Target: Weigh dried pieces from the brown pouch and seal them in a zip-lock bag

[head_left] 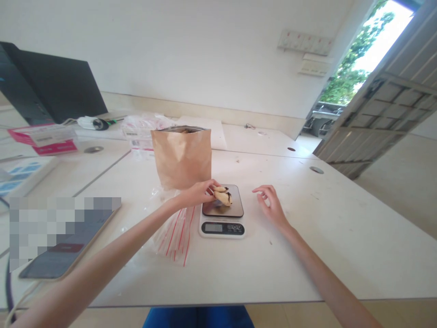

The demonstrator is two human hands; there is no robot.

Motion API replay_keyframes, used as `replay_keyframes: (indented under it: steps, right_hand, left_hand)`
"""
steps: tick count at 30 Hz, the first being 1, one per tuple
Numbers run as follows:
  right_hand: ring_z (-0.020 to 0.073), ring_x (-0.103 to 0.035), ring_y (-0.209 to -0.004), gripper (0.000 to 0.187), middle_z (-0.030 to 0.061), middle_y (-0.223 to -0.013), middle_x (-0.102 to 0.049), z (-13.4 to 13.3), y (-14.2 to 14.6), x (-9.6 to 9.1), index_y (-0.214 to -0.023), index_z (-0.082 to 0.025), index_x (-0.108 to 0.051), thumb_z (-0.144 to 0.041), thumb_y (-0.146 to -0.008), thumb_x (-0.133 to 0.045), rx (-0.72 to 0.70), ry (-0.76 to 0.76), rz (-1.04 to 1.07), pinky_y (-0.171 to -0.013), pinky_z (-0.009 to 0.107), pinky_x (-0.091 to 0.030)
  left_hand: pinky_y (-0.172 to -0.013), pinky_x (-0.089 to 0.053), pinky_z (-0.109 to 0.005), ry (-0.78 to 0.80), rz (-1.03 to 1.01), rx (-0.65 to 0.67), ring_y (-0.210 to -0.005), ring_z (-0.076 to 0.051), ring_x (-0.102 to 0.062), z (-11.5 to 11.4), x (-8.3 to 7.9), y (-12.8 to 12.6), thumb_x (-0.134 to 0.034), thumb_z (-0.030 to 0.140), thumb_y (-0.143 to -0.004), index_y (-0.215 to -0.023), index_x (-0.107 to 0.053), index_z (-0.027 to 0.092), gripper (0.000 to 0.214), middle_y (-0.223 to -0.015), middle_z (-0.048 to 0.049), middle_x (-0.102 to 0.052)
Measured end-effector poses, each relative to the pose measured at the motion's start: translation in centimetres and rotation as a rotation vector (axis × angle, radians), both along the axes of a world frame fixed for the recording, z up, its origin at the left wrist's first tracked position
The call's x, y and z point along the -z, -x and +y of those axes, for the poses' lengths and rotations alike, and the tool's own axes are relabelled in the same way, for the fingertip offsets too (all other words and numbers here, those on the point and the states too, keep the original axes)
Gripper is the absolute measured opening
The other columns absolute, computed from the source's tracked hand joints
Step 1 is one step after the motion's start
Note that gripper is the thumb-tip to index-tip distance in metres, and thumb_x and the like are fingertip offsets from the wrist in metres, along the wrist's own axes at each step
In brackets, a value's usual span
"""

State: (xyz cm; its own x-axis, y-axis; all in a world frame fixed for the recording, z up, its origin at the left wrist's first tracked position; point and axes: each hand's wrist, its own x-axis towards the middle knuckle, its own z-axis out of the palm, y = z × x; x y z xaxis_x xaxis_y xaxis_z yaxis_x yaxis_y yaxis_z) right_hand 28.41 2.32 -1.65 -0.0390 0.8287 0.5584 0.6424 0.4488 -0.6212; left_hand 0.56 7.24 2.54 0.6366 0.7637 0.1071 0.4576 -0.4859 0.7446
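My left hand [201,193] is closed on some pale tan pieces with dark edges [223,197], whose kind I cannot make out. It holds them over the steel pan of a white kitchen scale [221,230]; whether they touch the pan is unclear. To the right of the scale, my right hand [269,200] hovers above the table with loosely bent fingers apart, holding nothing. Behind my left hand a brown paper bag [182,157] stands upright with its top open, its contents mostly hidden. Clear zip bags with red strips [175,232] lie left of the scale, partly under my left forearm.
A tablet-like device [68,255] with a cable lies at the left on the white table [307,264]. Pink-and-clear boxes [51,139], a black computer case [61,86] and clear plastic packaging [146,125] stand farther back. An open metal door [382,109] is at the right.
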Motion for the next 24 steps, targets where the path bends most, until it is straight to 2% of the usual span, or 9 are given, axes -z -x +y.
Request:
replay_keyframes:
  steps: [2,4,7,10,15,17,19,21,24]
  right_hand:
    - [0.0239,-0.052,-0.105,0.023,0.0100,-0.106,-0.056,-0.9,2.9,-0.6,-0.109,-0.022,-0.057,-0.029,-0.088,-0.049,-0.149,-0.078,-0.140,-0.091,0.042,-0.045]
    - [0.0258,-0.047,-0.117,0.038,0.0123,-0.120,-0.054,-1.4,5.4,-1.0,-0.123,-0.022,-0.047,-0.031,-0.087,-0.055,-0.211,-0.082,-0.256,-0.099,0.046,-0.039]
    - [0.0265,-0.050,-0.111,0.037,0.0108,-0.119,-0.058,-1.3,7.5,-1.1,-0.121,-0.022,-0.045,-0.027,-0.087,-0.056,-0.227,-0.008,-0.314,-0.095,0.047,-0.039]
    - [0.0255,-0.054,-0.101,0.028,0.0070,-0.109,-0.063,-1.0,7.3,-1.0,-0.113,-0.024,-0.049,-0.024,-0.086,-0.056,-0.221,0.041,-0.308,-0.093,0.046,-0.040]
    - [0.0248,-0.055,-0.098,0.031,0.0077,-0.107,-0.063,-1.2,5.5,-1.3,-0.118,-0.023,-0.050,-0.025,-0.087,-0.053,-0.237,0.012,-0.305,-0.093,0.045,-0.039]
    - [0.0248,-0.054,-0.101,0.033,0.0087,-0.110,-0.062,-1.3,5.0,-1.4,-0.122,-0.022,-0.050,-0.026,-0.090,-0.051,-0.273,0.019,-0.342,-0.094,0.045,-0.039]
    - [0.0251,-0.053,-0.107,0.036,0.0097,-0.117,-0.059,-1.4,4.8,-1.5,-0.128,-0.023,-0.048,-0.030,-0.092,-0.049,-0.287,0.025,-0.373,-0.097,0.046,-0.038]
    - [0.0254,-0.050,-0.114,0.041,0.0105,-0.124,-0.056,-1.3,4.6,-1.5,-0.135,-0.025,-0.043,-0.033,-0.094,-0.045,-0.258,0.011,-0.368,-0.100,0.046,-0.036]
    - [0.0252,-0.049,-0.117,0.042,0.0106,-0.128,-0.054,-1.2,4.3,-1.4,-0.137,-0.027,-0.039,-0.034,-0.096,-0.041,-0.185,-0.048,-0.308,-0.100,0.047,-0.037]
  left_hand:
    - [-0.078,-0.051,-0.029,-0.059,0.007,-0.014,-0.083,-0.017,-0.066,0.1,-0.1,-0.1,-0.055,0.016,-0.074,-0.107,-0.058,0.016,0.033,-0.098,-0.0051,-0.070]
    - [-0.081,-0.050,-0.028,-0.137,0.016,-0.026,-0.085,-0.016,-0.064,0.1,-0.2,-0.3,-0.052,0.012,-0.075,-0.106,-0.059,0.017,0.032,-0.099,-0.0043,-0.069]
    - [-0.089,-0.046,-0.033,-0.257,0.055,-0.036,-0.093,-0.019,-0.061,0.1,-0.1,-0.4,-0.051,0.008,-0.077,-0.103,-0.061,0.017,0.029,-0.101,-0.0068,-0.066]
    - [-0.093,-0.044,-0.038,-0.338,0.113,-0.035,-0.100,-0.023,-0.057,0.1,0.2,-0.3,-0.053,0.008,-0.079,-0.101,-0.064,0.015,0.026,-0.100,-0.0101,-0.063]
    - [-0.094,-0.044,-0.039,-0.465,0.214,0.008,-0.102,-0.024,-0.056,-0.4,-0.3,0.4,-0.051,0.003,-0.078,-0.112,-0.063,0.016,0.038,-0.107,-0.0104,-0.061]
    - [-0.094,-0.045,-0.039,-0.595,0.232,-0.004,-0.104,-0.023,-0.056,-0.8,-1.5,0.7,-0.046,0.003,-0.081,-0.117,-0.060,0.016,0.040,-0.111,-0.0109,-0.060]
    - [-0.096,-0.044,-0.037,-0.734,0.173,-0.053,-0.107,-0.021,-0.055,-1.4,-3.5,0.9,-0.041,0.002,-0.082,-0.118,-0.059,0.016,0.042,-0.113,-0.0100,-0.060]
    - [-0.096,-0.044,-0.036,-0.845,0.071,-0.130,-0.107,-0.019,-0.055,-2.0,-6.2,1.2,-0.039,0.004,-0.085,-0.112,-0.060,0.017,0.037,-0.111,-0.0078,-0.060]
    - [-0.099,-0.041,-0.038,-0.929,-0.042,-0.364,-0.109,-0.020,-0.053,-1.8,-10.7,2.0,-0.039,0.012,-0.089,-0.104,-0.060,0.020,0.026,-0.107,-0.0061,-0.060]
